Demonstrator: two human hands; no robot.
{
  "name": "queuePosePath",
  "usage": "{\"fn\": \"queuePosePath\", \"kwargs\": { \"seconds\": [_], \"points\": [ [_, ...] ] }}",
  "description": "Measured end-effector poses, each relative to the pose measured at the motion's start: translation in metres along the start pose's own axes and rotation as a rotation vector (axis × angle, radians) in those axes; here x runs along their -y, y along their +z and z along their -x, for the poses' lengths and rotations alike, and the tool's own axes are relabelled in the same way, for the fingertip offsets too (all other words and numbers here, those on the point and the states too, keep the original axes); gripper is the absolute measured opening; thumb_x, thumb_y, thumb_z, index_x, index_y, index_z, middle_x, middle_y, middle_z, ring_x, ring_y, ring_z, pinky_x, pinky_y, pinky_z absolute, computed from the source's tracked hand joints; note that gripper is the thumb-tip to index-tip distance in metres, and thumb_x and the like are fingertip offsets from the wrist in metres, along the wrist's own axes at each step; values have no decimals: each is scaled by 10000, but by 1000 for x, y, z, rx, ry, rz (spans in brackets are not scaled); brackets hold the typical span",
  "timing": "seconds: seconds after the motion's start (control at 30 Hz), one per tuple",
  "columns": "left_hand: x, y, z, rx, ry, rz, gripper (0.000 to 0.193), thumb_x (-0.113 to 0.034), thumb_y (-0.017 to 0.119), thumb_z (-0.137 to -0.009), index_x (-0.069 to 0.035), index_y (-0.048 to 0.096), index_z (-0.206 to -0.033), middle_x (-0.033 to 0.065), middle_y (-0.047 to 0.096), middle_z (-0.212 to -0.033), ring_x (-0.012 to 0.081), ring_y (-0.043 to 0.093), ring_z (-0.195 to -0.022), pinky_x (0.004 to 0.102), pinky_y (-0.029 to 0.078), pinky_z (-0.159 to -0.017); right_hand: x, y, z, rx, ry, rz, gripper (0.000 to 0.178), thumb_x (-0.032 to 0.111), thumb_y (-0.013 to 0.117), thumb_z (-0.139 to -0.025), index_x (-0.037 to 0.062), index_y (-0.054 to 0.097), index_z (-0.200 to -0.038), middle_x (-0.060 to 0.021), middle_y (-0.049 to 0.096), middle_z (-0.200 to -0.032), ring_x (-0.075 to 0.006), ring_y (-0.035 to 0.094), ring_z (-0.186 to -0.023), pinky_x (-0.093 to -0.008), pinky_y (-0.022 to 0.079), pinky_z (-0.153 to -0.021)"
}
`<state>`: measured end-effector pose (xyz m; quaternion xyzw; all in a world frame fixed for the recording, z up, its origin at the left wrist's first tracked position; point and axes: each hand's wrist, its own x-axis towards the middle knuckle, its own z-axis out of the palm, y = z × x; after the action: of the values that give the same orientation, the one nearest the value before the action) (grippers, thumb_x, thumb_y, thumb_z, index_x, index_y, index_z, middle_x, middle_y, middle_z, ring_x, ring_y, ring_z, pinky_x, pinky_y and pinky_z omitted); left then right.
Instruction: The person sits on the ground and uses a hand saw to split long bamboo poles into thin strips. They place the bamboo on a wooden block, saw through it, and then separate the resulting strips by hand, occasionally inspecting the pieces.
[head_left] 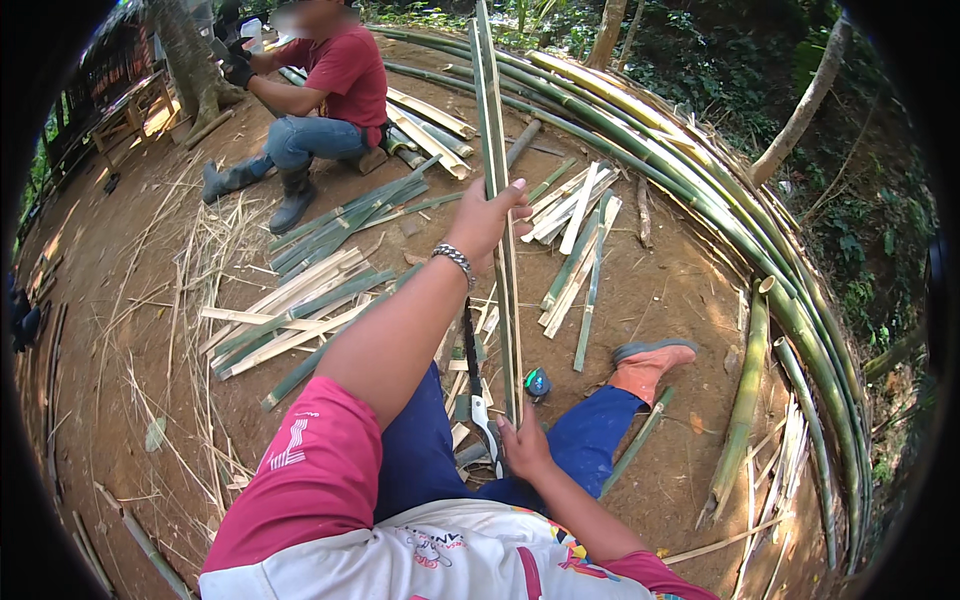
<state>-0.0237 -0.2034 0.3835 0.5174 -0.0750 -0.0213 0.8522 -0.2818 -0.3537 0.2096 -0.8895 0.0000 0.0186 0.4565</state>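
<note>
A long split bamboo strip [487, 95] stands nearly upright in front of me, green outside with pale edges along its length. My left hand [487, 225], a chain bracelet at its wrist, is closed around the strip at about its middle. Lower down, my right hand [525, 445] grips the strip near its bottom end, between my legs. Beside that end lies a handsaw [484, 428] with a white and black handle and a dark blade. A small round teal and black object [537, 383] rests on the ground just right of the strip.
Cut bamboo slats [290, 310] lie in piles to the left, and more slats [585, 225] lie ahead. Long bamboo poles [690, 180] curve along the right side. A person in a red shirt [345, 80] sits at the far left, wearing gloves. Bamboo shavings [225, 245] litter the dirt.
</note>
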Motion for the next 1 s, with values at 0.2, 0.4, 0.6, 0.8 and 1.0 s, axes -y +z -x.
{"fn": "queuePosePath", "kwargs": {
  "seconds": [0.2,0.4,0.6,0.8,1.0],
  "points": [
    [1,19,19,171,-38,136,560,-460,629,-987,-17,462,-1285,167,628,-1147,261,666,-1050,388,604,-830,7,-23,-22,-178,-134,71,556,275,593,-998,-72,402,-1388,-347,587,-1210,-509,579,-1122,-516,461,-967],
    [17,45,44,40,-19,-125,371,-360,723,-941,-56,553,-1068,42,609,-837,138,639,-685,294,558,-605,18,-28,-51,-237,-54,186,593,291,591,-1000,-74,380,-1416,-344,545,-1282,-497,541,-1203,-510,438,-1014],
    [18,42,42,-96,79,-268,317,-280,734,-921,-27,551,-975,48,622,-711,144,614,-546,310,508,-554,31,-19,-60,-196,-65,202,666,309,586,-1005,-56,315,-1492,-320,471,-1392,-462,471,-1318,-476,390,-1097],
    [5,38,38,-152,110,-382,305,-275,719,-922,-18,566,-979,78,647,-720,166,660,-578,328,525,-575,2,-7,-59,-158,-146,-157,679,383,529,-1040,0,279,-1542,-247,484,-1406,-371,535,-1271,-443,438,-1059],
    [-5,25,33,-107,193,-333,327,-293,729,-936,-24,549,-983,43,609,-747,117,617,-583,277,524,-536,12,-2,-45,-90,401,-1228,545,423,427,-1085,62,350,-1487,-204,564,-1321,-276,618,-1122,-414,541,-939]
  ]
}}
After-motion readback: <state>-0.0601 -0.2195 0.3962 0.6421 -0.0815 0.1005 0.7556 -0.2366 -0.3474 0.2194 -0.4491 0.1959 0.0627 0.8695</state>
